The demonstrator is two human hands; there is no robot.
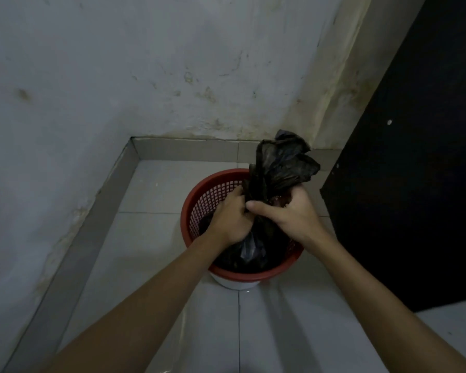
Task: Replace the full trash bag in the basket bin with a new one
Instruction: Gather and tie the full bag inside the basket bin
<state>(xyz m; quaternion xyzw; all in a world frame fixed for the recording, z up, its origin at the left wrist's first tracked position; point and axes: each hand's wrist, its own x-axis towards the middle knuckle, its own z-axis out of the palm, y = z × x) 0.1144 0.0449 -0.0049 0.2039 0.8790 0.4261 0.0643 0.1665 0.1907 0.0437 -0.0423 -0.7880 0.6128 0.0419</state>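
Both forearms are extended toward the red basket bin (pixel 199 203), set on floor tiles at the frame's centre. Its black trash bag (pixel 280 162) is gathered at the neck, gripped by the left hand (pixel 230 220) at 9 o'clock and the right hand (pixel 288 214) at 3. Thin plastic could be torn if yanked; the light bin could be dragged up too.

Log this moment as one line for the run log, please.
stage: gathering bag neck | left hand: grips black plastic trash bag | right hand: grips same bag | bag: inside red plastic mesh basket bin
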